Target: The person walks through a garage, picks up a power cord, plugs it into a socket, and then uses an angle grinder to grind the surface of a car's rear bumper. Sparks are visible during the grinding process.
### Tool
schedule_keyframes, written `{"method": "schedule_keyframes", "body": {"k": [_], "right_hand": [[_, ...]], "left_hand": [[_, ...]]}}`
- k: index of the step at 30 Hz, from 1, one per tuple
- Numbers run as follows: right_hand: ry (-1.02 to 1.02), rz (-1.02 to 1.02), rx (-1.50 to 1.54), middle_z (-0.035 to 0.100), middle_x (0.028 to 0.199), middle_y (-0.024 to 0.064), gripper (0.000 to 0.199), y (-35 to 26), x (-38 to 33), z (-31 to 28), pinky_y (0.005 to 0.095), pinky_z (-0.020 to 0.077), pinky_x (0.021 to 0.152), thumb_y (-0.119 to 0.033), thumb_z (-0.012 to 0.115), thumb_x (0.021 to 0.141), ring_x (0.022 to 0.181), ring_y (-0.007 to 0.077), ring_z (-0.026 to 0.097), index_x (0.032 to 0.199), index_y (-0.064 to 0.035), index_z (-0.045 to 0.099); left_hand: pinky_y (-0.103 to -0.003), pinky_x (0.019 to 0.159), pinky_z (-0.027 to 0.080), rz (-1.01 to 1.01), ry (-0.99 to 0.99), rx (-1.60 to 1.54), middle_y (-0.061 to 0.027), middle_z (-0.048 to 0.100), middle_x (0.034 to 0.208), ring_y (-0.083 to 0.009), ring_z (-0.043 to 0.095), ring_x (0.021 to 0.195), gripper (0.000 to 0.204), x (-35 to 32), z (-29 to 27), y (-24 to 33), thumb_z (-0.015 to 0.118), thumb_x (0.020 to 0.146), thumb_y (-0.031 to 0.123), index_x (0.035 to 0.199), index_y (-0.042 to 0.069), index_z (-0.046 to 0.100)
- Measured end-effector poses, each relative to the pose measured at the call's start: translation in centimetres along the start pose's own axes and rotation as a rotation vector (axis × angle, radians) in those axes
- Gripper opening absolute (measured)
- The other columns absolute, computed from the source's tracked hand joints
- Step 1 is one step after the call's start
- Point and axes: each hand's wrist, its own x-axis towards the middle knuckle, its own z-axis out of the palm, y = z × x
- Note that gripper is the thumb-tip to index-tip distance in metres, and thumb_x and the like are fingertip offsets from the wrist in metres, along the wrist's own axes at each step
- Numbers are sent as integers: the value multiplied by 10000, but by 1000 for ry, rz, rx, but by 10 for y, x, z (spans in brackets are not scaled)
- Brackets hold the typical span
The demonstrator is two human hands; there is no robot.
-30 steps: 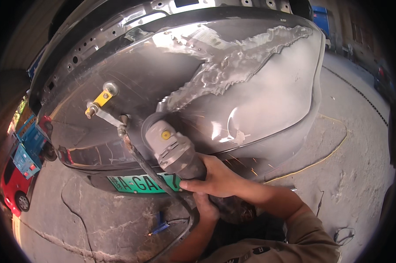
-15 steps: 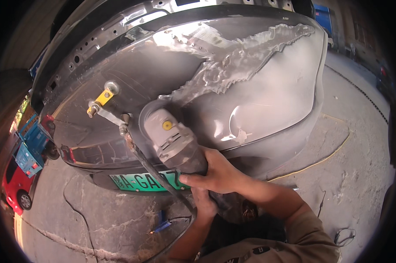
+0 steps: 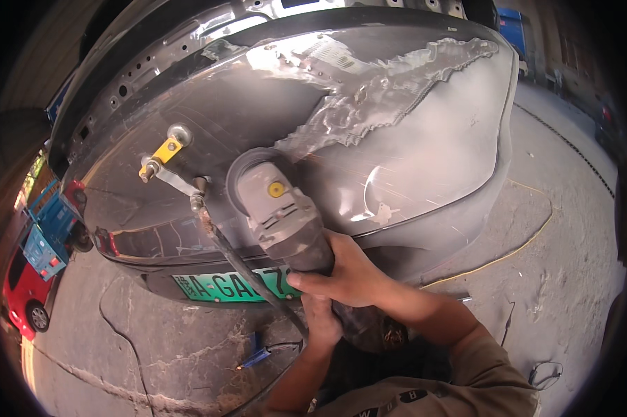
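Note:
My right hand [image 3: 353, 276] is wrapped round the dark body of an angle grinder [image 3: 280, 208], behind its grey head with a yellow button. My left hand [image 3: 320, 323] grips the same grinder lower down, close under the right; its fingers are partly hidden. The disc's edge shows round the head, against the dark grey rear panel [image 3: 230, 118] of a car or very near it. Thin bright streaks fly off to the right. Above the disc, a rough, bare-metal patch [image 3: 376, 101] runs up to the right across the panel.
A yellow bracket [image 3: 163, 154] with a metal arm and dark cable [image 3: 240, 267] is fixed to the panel left of the grinder. Below hangs a green licence plate [image 3: 223, 286]. Cords [image 3: 515, 243], a blue-handled tool [image 3: 256, 358] and a red car [image 3: 28, 295] are around.
The grinder head has shifted slightly right and up along the panel, both hands staying on it. More streaks show to its right now.

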Motion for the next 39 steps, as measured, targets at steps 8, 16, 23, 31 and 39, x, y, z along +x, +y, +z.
{"method": "schedule_keyframes", "body": {"k": [8,16,23,31,39], "right_hand": [[32,106,4,639,1040,143,540,1,-15,-2,339,457,882,-278,747,779,970,193,589,1160,45,541],[63,86,71,637,1036,161,546,11,-27,-5,366,461,882,-318,738,781,970,257,611,1159,21,539],[13,108,28,634,1063,169,579,10,-27,-9,365,455,896,-333,732,786,993,265,606,1194,23,526],[-36,123,30,637,1048,191,621,10,-21,-3,374,454,892,-392,736,768,999,292,611,1170,36,532],[-85,116,39,644,1045,188,595,16,-12,9,375,462,874,-397,729,772,971,280,623,1131,43,549]], "left_hand": [[-347,814,433,-14,38,62,-117,597,993,-206,555,939,517,-10,6,5,400,984,460,1027,-30,558],[-350,866,417,-131,87,27,-135,564,1109,-219,534,1005,508,-23,14,-11,409,993,422,1126,-57,514],[-341,895,433,-115,270,71,-121,564,1156,-213,547,1038,547,-26,25,-20,366,997,448,1202,-40,504],[-331,920,443,-66,96,73,-93,541,1208,-194,545,1076,615,-29,4,-20,328,994,505,1305,-17,430],[-304,875,463,-105,182,90,-71,557,1163,-171,562,1045,618,-28,-1,-17,320,991,532,1298,7,430]]}}
